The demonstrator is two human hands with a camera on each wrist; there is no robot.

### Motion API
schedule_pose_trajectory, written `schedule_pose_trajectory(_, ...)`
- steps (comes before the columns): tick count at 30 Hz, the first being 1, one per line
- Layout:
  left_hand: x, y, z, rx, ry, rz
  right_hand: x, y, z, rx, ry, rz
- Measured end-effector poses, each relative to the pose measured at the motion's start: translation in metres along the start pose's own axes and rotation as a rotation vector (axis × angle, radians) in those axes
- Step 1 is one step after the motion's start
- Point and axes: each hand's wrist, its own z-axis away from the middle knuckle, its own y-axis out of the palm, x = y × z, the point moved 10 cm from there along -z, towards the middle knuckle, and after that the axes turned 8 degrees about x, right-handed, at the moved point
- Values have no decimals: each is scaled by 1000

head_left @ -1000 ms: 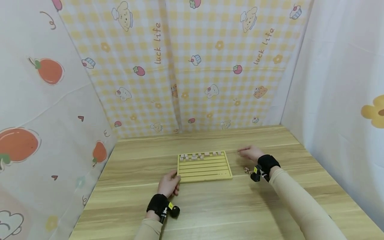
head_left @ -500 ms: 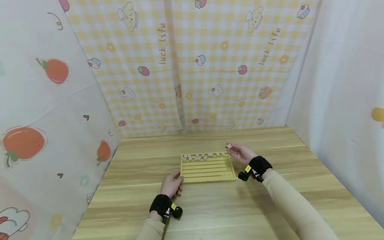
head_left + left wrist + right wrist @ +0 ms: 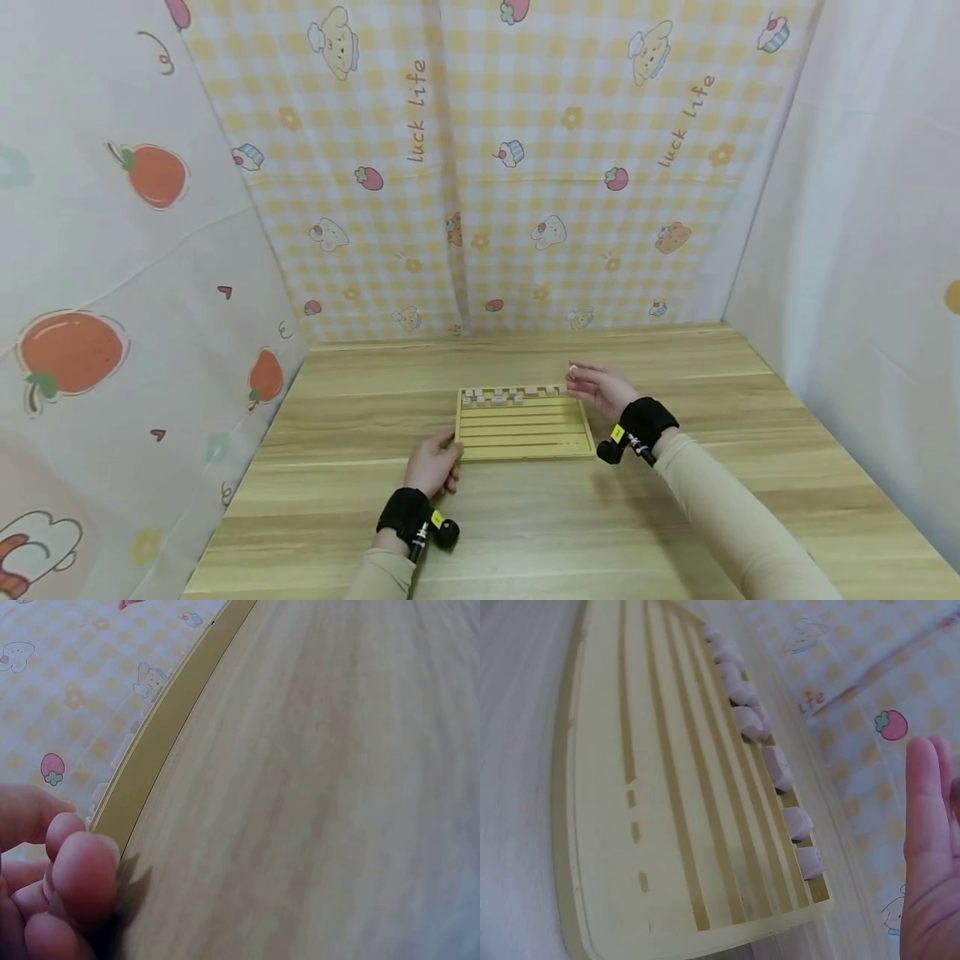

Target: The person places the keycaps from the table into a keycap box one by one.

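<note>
A yellow grooved tray lies on the wooden table, with several small pale blocks in its two back grooves. My left hand grips the tray at its front left corner; in the left wrist view curled fingertips meet the end of its side wall. Over the tray's back right corner is my right hand, pinching a small pale block between thumb and fingers. In the right wrist view only part of that hand shows at the right edge, and what it holds is mostly out of frame.
A yellow checked cloth hangs behind the table, and white printed cloths hang at both sides. Bare wood lies in front of the tray. The front grooves hold no blocks.
My right hand has come left from beside the tray to its back right corner, now with a block in its fingers. A small piece near that wrist is out of sight. My left hand stays put.
</note>
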Motion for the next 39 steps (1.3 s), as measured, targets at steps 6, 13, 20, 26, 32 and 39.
schedule_pose_trajectory(6, 3, -3, 1, -20, -8, -22, 0, 4, 0, -63, -15, 170)
schedule_pose_trajectory(13, 5, -2, 3, -15, -9, -13, -1, 15, -1, -99, -30, 462)
schedule_pose_trajectory(20, 3, -2, 2, -11, -15, -7, 7, 44, -15, -74, -84, 901)
schedule_pose_trajectory(26, 2, -2, 1, -20, -12, 0, 3, 43, -28, -129, -89, 1073)
schedule_pose_trajectory(32, 4, 1, 1, -10, -14, 7, -7, 43, -30, -112, -198, 1257)
schedule_pose_trajectory(39, 1, 0, 0, -15, -2, -1, -18, 45, -35, -143, -139, 1334)
